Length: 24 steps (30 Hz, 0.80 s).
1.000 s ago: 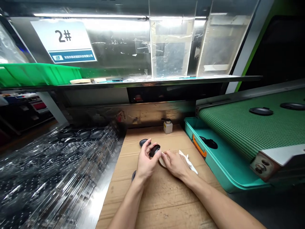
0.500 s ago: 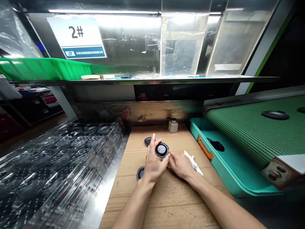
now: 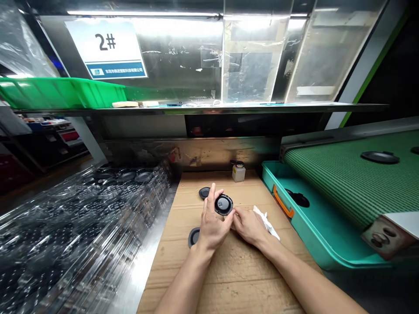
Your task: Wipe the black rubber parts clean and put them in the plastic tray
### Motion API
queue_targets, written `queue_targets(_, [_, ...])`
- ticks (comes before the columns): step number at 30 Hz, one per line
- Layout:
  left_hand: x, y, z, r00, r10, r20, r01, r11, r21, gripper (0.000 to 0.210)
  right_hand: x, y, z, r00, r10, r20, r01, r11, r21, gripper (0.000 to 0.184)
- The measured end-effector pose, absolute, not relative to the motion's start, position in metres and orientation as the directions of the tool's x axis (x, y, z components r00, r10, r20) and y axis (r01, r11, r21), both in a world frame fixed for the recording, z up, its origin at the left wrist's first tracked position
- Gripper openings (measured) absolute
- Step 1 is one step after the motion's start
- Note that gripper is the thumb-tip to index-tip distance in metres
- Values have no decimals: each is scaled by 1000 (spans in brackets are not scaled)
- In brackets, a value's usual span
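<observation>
My left hand (image 3: 214, 222) is closed on a round black plastic part (image 3: 224, 204), a shallow disc with a raised rim and a glossy dark centre, held tilted above the cardboard. My right hand (image 3: 249, 224) has its fingers pinched together at the part's lower right edge, close to the left thumb. Whatever those fingertips hold, if anything, is hidden. A white cloth (image 3: 266, 223) lies just right of my right hand. One black disc (image 3: 204, 192) lies behind my left hand, and a second black disc (image 3: 194, 237) is partly covered by the left wrist.
Cardboard (image 3: 235, 279) covers the worktop. A small white bottle (image 3: 238, 172) stands at its back. On the right, a teal bin (image 3: 314, 244) with black parts sits beside a green conveyor belt (image 3: 347, 174) carrying a black part (image 3: 379, 157). Clear plastic trays (image 3: 98, 244) are stacked at left.
The black part has tilted slightly in my left hand, so its centre reflects less light. Both hands keep nearly the same pose; the whole view has shifted a little.
</observation>
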<state>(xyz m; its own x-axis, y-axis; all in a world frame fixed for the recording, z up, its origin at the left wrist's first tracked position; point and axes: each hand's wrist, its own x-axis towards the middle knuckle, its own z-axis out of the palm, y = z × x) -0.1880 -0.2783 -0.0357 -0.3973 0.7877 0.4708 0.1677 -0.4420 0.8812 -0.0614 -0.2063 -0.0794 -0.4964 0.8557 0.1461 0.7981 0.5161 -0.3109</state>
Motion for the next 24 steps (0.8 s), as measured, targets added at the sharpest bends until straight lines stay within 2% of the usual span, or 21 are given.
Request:
queue_targets(8, [-189,-276,-41,-357,783,510,264,-439,859,89,-61,-207,-78,-503,849,160,796,527,-297,40])
queue_targets(20, [-182,-276,-36,-460,759,461,100,-471,876,88,-62,-208,-75,-488,862,138,809,506,-301,46])
queue_targets(24, [-184,-275,-37,-454,765,458,111,-461,880,88,-62,-209,-75,-485,864,137,814,503,-292,48])
